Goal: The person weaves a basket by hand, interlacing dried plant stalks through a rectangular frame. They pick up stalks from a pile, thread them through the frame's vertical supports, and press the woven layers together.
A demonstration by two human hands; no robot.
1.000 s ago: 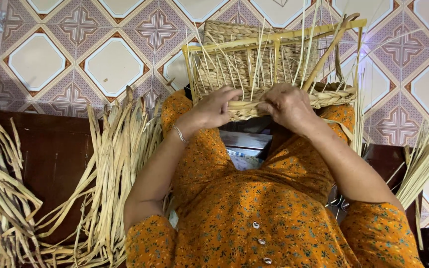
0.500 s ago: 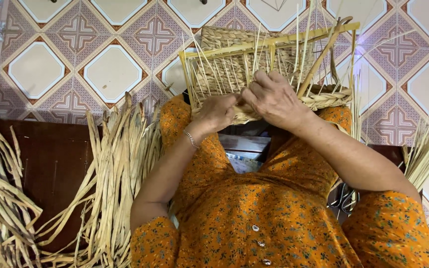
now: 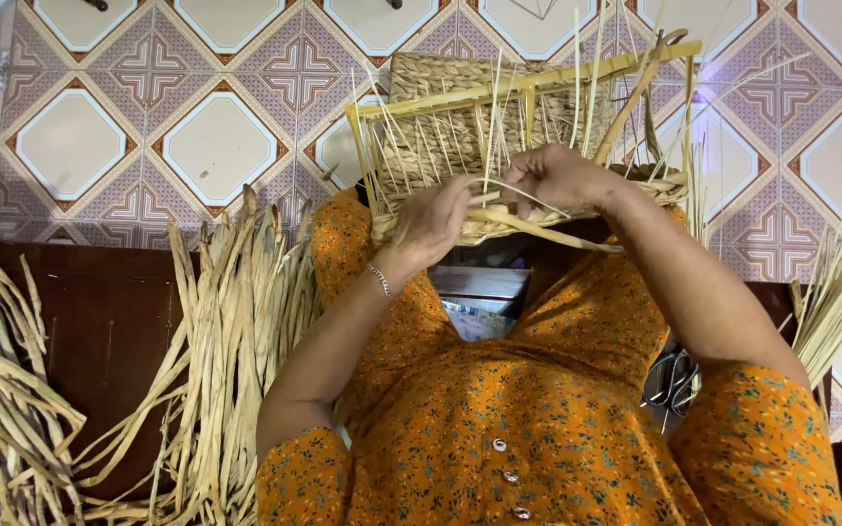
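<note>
Two hands meet at your half-woven basket (image 3: 528, 127), which sits tilted on your lap over the tiled floor (image 3: 216, 146). Your left hand (image 3: 433, 222) clenches the woven rim; your right hand (image 3: 555, 178) pinches a loose straw strand (image 3: 548, 232). More straw (image 3: 231, 321) lies left.

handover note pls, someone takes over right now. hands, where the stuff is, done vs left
Left hand: on the front rim of the half-woven basket, fingers curled on it.
Right hand: grip pinched on a loose straw strand at the same rim.
Basket sits on the knees, on a frame of yellow sticks.
Spare straw bundle lies to the left.
Done: base and lower wall woven.
Left: the bare upright strands above.
</note>
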